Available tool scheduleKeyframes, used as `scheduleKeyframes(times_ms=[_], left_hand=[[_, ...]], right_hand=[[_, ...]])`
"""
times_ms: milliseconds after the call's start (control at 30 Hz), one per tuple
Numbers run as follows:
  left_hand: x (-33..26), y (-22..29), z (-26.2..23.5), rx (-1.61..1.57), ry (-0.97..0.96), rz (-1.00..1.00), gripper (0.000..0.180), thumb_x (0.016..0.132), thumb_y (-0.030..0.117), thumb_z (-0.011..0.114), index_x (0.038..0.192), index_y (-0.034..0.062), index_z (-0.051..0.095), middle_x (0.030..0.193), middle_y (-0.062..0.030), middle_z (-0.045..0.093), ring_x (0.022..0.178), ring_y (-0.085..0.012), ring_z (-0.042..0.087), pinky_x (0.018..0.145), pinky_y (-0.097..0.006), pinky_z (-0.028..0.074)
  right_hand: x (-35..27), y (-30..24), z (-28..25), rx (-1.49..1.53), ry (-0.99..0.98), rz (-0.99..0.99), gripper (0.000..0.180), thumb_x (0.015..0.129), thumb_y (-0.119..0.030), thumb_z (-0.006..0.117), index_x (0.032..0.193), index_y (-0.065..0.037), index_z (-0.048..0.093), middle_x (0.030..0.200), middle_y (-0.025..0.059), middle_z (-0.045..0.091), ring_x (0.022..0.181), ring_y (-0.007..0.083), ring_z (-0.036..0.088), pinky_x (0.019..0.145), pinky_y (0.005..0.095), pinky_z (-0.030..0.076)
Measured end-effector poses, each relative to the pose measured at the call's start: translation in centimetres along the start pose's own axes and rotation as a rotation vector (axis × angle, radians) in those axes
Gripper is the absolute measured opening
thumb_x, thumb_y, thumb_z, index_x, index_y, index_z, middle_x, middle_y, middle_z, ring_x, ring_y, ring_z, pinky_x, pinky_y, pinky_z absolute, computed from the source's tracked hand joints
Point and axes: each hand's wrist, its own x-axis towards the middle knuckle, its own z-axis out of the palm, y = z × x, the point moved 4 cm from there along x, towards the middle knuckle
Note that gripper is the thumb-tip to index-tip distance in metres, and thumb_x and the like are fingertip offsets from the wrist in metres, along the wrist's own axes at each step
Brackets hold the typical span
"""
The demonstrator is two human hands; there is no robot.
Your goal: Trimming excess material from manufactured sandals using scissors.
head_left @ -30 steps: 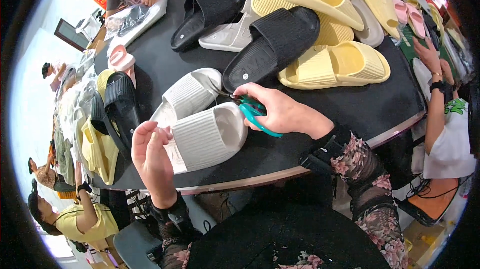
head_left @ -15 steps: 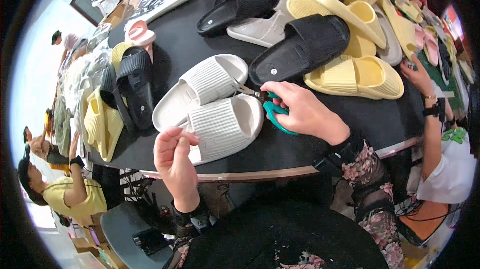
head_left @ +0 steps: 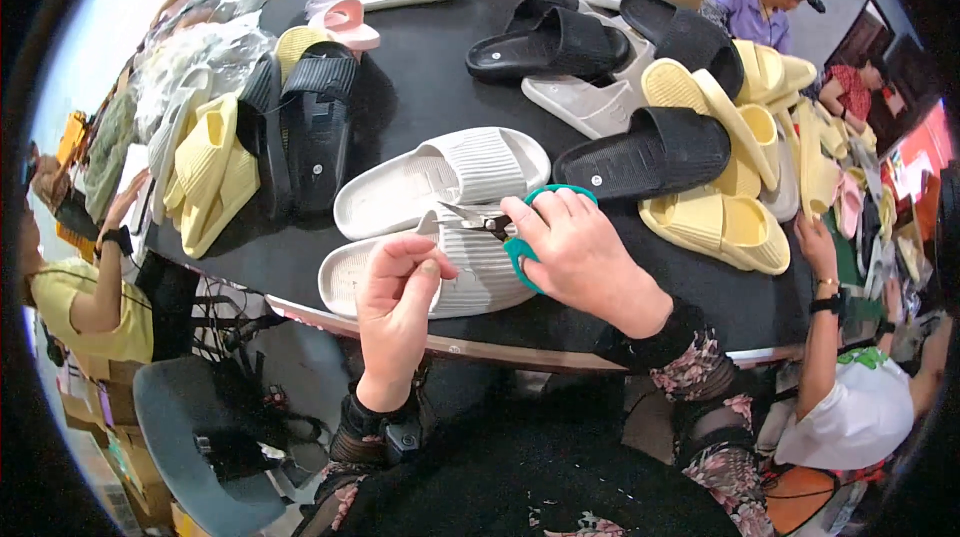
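Two white ribbed slide slippers lie side by side in front of me, the far slide [head_left: 492,162] and the near slide [head_left: 487,267]. In my right hand [head_left: 585,247] is a pair of green-handled scissors [head_left: 492,224]. Its blades point left, spread apart, over the gap between the slides by the near one's strap. My left hand [head_left: 395,302] hovers over the near slide, thumb and fingertips pinched together. Whatever may be in that pinch is too small to make out.
Black slides [head_left: 645,152] and yellow slides [head_left: 715,227] are heaped on the right of the black table [head_left: 420,77]. More black slides [head_left: 318,117] and yellow slides [head_left: 212,172] stand at left, beside clear plastic bags [head_left: 205,57]. A co-worker's hand [head_left: 815,242] reaches in at right.
The view has shifted. My right hand has brought the scissors from the far slide's strap toward the near slide, blades now visibly spread. My left hand, still pinched, is nearer the blades.
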Motion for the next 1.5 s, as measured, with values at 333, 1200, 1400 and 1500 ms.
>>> scheduleKeyframes(times_ms=[333, 1200, 1400, 1500], left_hand=[[0.2, -0.5, -0.8, -0.021, 0.014, 0.011, 0.017, 0.092, -0.001, 0.050, 0.108, -0.0005, 0.052, 0.084, -0.0067, 0.061, 0.078, -0.0099, 0.055, 0.074, -0.023, 0.044], [-7.4, 1.5, -17.6, 0.385, 0.455, -0.224, 0.017, 0.087, -0.005, 0.048, 0.101, 0.0002, 0.057, 0.077, -0.0017, 0.057, 0.064, -0.0036, 0.048, 0.054, -0.015, 0.034], [-11.3, -3.9, -23.0, 0.632, 0.488, -0.372, 0.015, 0.089, -0.001, 0.048, 0.102, 0.0002, 0.055, 0.080, -0.0007, 0.059, 0.069, -0.0067, 0.054, 0.059, -0.020, 0.044], [-12.2, -6.4, -23.9, 0.703, 0.489, -0.423, 0.013, 0.085, -0.003, 0.048, 0.095, 0.0004, 0.056, 0.078, -0.0014, 0.058, 0.066, -0.0080, 0.053, 0.057, -0.022, 0.043]], right_hand=[[0.0, 0.1, 0.3, 0.048, -0.051, 0.037, 0.043, 0.073, -0.014, 0.066, 0.111, -0.001, 0.052, 0.076, 0.0103, 0.056, 0.070, 0.0253, 0.061, 0.059, 0.0353, 0.051], [-2.7, 5.8, 3.1, 1.013, 0.052, 0.790, 0.042, 0.082, -0.004, 0.066, 0.120, 0.004, 0.049, 0.073, -0.0008, 0.055, 0.059, 0.0021, 0.046, 0.051, 0.0174, 0.036], [-2.8, 5.7, 3.7, 0.998, 0.010, 0.780, 0.042, 0.082, -0.004, 0.065, 0.120, 0.003, 0.049, 0.074, -0.0004, 0.056, 0.060, 0.0023, 0.046, 0.052, 0.0175, 0.036], [-2.9, 5.6, 3.4, 0.977, 0.036, 0.793, 0.042, 0.082, -0.002, 0.064, 0.120, 0.003, 0.049, 0.076, 0.0006, 0.057, 0.060, 0.0025, 0.047, 0.052, 0.0174, 0.037]])
